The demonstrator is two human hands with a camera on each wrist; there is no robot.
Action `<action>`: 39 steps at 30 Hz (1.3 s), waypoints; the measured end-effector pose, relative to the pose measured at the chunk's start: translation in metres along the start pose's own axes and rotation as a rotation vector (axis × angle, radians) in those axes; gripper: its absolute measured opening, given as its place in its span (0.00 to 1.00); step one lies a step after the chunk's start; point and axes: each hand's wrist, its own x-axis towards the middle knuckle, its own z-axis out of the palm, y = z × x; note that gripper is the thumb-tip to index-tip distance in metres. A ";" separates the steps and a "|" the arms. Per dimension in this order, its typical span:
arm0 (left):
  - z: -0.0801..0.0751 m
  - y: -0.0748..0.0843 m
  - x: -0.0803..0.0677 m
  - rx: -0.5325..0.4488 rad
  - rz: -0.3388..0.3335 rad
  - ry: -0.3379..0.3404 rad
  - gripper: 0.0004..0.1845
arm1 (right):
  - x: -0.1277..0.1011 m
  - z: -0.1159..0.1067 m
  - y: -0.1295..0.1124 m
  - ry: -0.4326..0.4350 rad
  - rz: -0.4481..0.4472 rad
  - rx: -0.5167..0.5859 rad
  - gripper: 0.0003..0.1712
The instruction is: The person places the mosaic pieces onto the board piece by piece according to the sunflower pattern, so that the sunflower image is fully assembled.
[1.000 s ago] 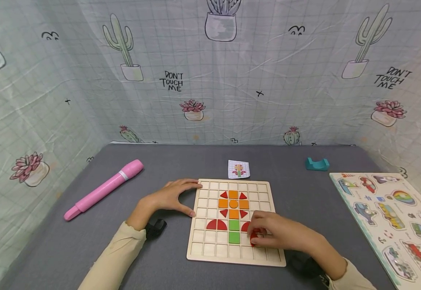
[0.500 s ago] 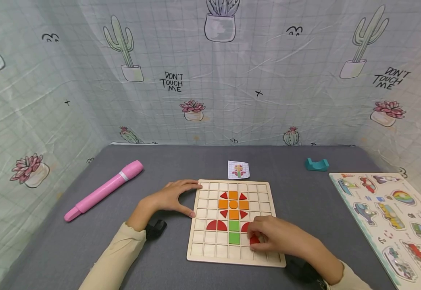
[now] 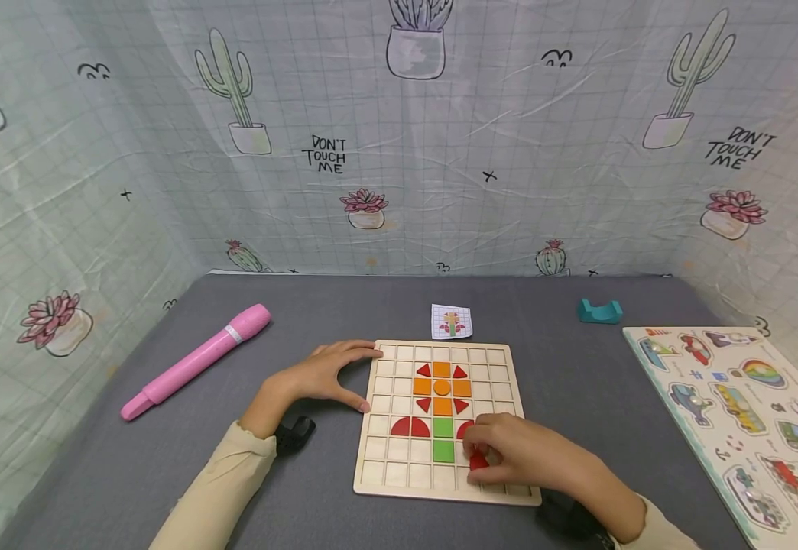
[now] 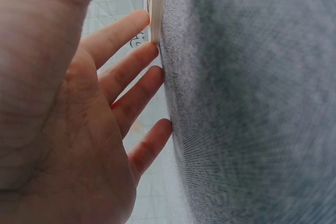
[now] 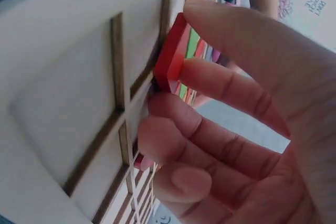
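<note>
A wooden grid board (image 3: 399, 473) lies flat on the table. My right hand (image 3: 526, 451) is over its lower right part, holding a red piece (image 3: 478, 461) between thumb and index finger. The right wrist view shows this thick red piece (image 5: 170, 56) tilted against the grid ridges, its full outline partly hidden by the fingers. Beside it lies a red quarter-circle piece (image 3: 465, 429), partly covered by the fingers. Green squares (image 3: 443, 451) stand just left of the held piece. My left hand (image 3: 316, 376) touches the board's left edge with spread fingers and thumb.
Orange squares (image 3: 462, 387), an orange circle (image 3: 442, 387), red triangles (image 3: 459, 372) and red quarter circles (image 3: 410, 428) sit on the board. Behind it lies a pattern card (image 3: 451, 321). Around are a pink tube (image 3: 196, 363), a teal holder (image 3: 600, 311) and a picture puzzle board (image 3: 736, 428).
My right hand has slid slightly left with the red piece, which tipped from nearly upright to lower over the board. My left hand keeps its place at the board's edge.
</note>
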 end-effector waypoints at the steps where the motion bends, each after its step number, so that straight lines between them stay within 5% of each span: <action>1: 0.000 0.000 0.000 0.003 0.000 0.001 0.47 | 0.000 0.000 0.000 -0.003 -0.002 -0.005 0.09; 9: 0.000 0.000 0.000 -0.004 0.000 0.002 0.47 | -0.004 -0.004 0.001 -0.032 -0.048 -0.031 0.13; 19: 0.000 0.002 0.000 -0.011 -0.011 -0.008 0.47 | 0.002 -0.006 0.007 -0.040 -0.237 -0.047 0.16; 25: -0.001 0.003 0.000 -0.009 -0.008 -0.003 0.47 | 0.004 -0.004 0.009 0.015 -0.235 -0.084 0.07; 39: -0.001 0.002 -0.001 0.002 -0.005 0.000 0.46 | 0.010 0.001 0.010 0.095 -0.314 -0.151 0.06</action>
